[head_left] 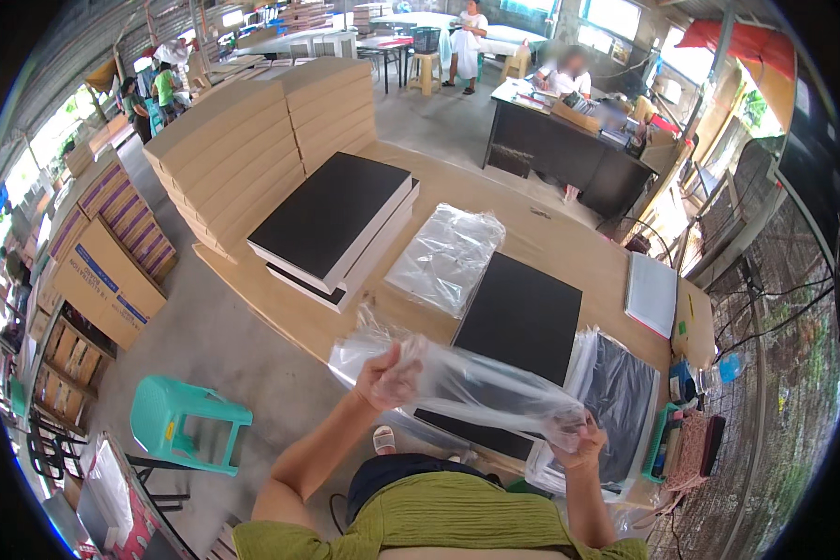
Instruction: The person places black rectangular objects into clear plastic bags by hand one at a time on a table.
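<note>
A clear plastic bag (483, 385) is stretched between my two hands at the table's near edge. My left hand (389, 376) is closed on its left end, and my right hand (579, 442) grips the lower right end. Under the bag lies a black board (521, 313), partly seen through the film. Just beyond it sits a pile of folded clear plastic bags (450, 257). To the right of the board, black sheets wrapped in clear plastic (618, 401) lie near my right hand. Further left rises a stack of black-topped boards with white edges (338, 217).
Tall stacks of brown cardboard (229, 145) line the brown table's (555, 233) far left side. A green basket (661, 443) and a white pad (651, 294) lie at its right. A green stool (182, 425) stands left on the floor. People sit and stand in the background, one behind a dark desk (569, 140).
</note>
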### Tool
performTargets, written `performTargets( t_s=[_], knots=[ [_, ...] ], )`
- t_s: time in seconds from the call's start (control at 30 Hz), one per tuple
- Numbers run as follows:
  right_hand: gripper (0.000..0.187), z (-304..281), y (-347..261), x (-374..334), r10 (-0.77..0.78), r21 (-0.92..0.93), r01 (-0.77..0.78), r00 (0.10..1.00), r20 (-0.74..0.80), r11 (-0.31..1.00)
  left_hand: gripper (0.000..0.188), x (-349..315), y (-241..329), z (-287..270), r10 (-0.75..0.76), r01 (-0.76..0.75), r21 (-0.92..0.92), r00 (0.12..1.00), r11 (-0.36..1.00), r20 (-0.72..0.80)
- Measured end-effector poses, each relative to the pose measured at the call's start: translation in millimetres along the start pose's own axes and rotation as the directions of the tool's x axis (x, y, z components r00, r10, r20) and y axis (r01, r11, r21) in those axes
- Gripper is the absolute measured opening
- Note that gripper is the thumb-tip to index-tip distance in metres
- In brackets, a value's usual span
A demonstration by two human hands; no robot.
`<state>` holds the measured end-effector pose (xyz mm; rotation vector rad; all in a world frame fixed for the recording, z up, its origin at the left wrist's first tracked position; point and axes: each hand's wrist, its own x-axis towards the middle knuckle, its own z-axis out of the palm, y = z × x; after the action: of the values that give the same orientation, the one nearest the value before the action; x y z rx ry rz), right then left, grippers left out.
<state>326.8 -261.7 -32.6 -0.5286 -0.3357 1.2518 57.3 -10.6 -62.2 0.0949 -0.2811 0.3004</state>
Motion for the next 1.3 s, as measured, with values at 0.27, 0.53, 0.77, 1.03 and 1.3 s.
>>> performTargets(
  t_s=[0.27,0.53,0.77,1.03,1.3],
  knots=[
    [0.004,-57.6,16.7,-7.9,-0.520,-0.840,-0.156,0.723,-0.456,0.520,0.029,18.6,-40.3,-26.1,0.446,0.655,0.750,0.702,-0.099,-0.555],
    [0.036,-96.4,59.1,-21.0,-0.679,-0.844,-0.530,0.648,-0.345,-0.077,0.047,7.0,-60.4,-70.9,0.596,0.615,0.537,0.767,-0.578,-0.237],
    [0.030,-23.3,55.1,-21.2,-0.628,-0.782,-0.590,0.691,-0.358,-0.203,0.048,22.8,-80.3,-31.4,0.521,0.614,0.578,0.780,-0.537,-0.345],
    [0.031,-53.3,54.2,-18.5,-0.624,-0.811,-0.535,0.724,-0.295,-0.238,0.034,13.4,-58.0,-56.9,0.546,0.651,0.502,0.756,-0.570,-0.360],
    [0.025,-37.1,33.3,-26.5,-0.563,-0.818,-0.429,0.595,-0.574,0.382,0.039,21.0,-64.7,8.2,0.587,0.679,0.440,0.732,-0.588,-0.346]
  ],
)
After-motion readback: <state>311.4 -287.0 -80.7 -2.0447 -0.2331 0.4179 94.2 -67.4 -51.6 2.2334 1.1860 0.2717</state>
